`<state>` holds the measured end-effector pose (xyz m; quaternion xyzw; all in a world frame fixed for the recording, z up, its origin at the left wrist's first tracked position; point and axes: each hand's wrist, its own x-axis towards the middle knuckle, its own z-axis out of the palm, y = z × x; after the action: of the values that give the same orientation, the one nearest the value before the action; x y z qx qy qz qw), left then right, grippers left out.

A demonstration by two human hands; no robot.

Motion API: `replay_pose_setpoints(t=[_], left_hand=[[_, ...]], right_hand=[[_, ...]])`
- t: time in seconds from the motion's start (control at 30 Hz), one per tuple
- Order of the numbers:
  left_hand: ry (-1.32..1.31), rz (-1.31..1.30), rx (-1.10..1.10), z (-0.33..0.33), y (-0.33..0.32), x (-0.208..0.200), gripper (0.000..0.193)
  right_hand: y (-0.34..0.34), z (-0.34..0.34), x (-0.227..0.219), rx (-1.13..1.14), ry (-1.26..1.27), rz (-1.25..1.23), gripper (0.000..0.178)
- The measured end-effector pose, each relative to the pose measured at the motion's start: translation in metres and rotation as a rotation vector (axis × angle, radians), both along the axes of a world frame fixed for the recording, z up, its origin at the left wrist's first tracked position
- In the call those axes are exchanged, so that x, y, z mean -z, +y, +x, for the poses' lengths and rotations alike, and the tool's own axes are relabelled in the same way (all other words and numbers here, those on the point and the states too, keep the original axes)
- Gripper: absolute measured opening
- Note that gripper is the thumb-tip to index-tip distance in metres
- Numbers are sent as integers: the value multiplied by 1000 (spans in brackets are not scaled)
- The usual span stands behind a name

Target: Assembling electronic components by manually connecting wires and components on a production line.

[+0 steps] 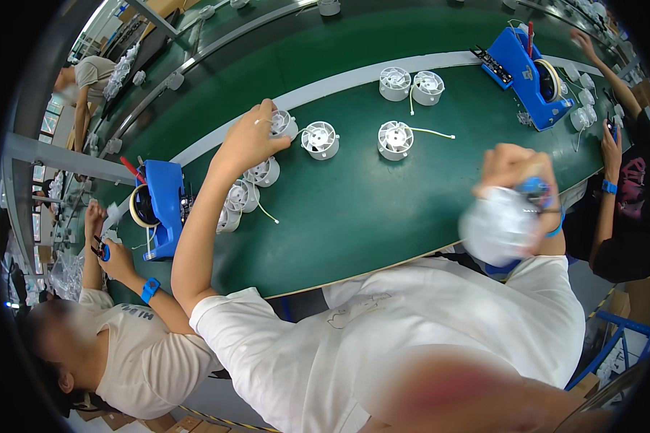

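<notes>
My left hand (251,141) reaches to the left side of the green table, its fingers curled around a small white fan (283,125). Below that hand, several more white fans (243,195) stand close together, one with a thin cable trailing out. Just right of it is another white fan (320,140). My right hand (516,172), smeared by motion, is raised near the table's front edge, closed around a blue-handled tool (534,189) whose exact kind is blurred. A whitish, see-through blurred thing (500,227), perhaps plastic film, shows against that hand.
A white fan (396,140) with its cable out lies mid-table, and a pair of fans (395,84) sits farther back. Blue tape-holder stands (165,209) flank the work area, another blue stand (531,79) at right. Co-workers' hands (612,148) work on both sides.
</notes>
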<state>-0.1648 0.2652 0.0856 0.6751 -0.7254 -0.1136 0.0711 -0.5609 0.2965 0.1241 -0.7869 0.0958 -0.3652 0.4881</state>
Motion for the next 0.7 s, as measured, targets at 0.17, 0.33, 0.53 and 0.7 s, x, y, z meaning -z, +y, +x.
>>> replay_pose_setpoints(t=[0.17,0.33,0.53,0.7], left_hand=[[93,144,257,29,-6,-23,62],[292,346,411,49,-70,-31,73],[175,-59,37,43,-215,40,78],[-109,-272,-180,58,-289,70,99]], right_hand=[[-10,-7,10,-178,-44,180,67],[-13,-4,10,-113,95,226,69],[-17,-4,4,43,117,265,75],[-37,-6,9,285,145,3,76]])
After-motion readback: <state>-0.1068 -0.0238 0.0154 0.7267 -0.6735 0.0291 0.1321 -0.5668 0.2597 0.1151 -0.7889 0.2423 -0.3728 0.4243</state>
